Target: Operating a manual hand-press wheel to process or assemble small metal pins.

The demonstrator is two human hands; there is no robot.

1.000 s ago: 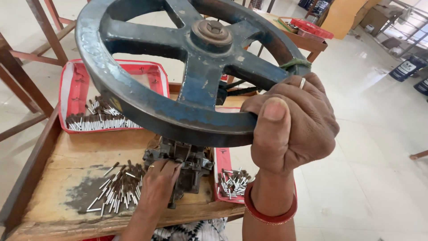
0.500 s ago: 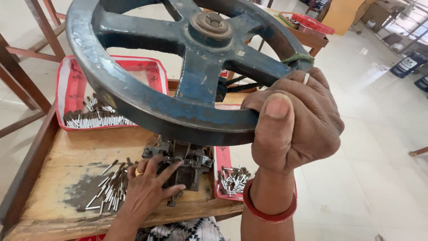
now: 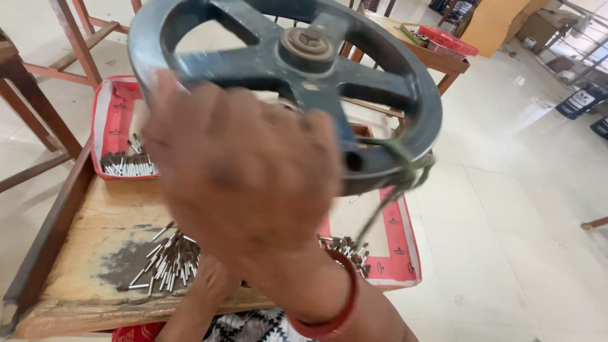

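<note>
A wooden workbench (image 3: 82, 221) with a raised dark rim fills the lower left of the head view. At its far left corner lies a red tray (image 3: 114, 120) that holds a row of small silvery metal pins (image 3: 130, 168). Nearer the front edge, a loose heap of the same pins (image 3: 171, 259) rests on a dark stain in the wood.

Just right of that heap, the left hand (image 3: 212, 282) lies low on the bench, mostly hidden behind the other forearm; whether its fingers are clenched or released cannot be told.

In the centre, the right hand (image 3: 244, 171), blurred and seen from the back, is laid over the near left rim of a large blue-grey spoked handwheel (image 3: 380, 88). It covers the rim there and appears to grasp it, though the fingers cannot be seen. A red bangle (image 3: 335, 313) circles its wrist.

The handwheel stands above the bench, tilted toward the camera, with a rusty hub (image 3: 308, 43) at its middle. A greenish cord (image 3: 408, 174) is knotted on the lower right rim and hangs toward a second red tray (image 3: 399, 247), which holds a few more pins (image 3: 345, 247) at its left end.

Farther right and behind, another bench carries a red crate (image 3: 453, 41) over a pale tiled floor (image 3: 519, 209).
</note>
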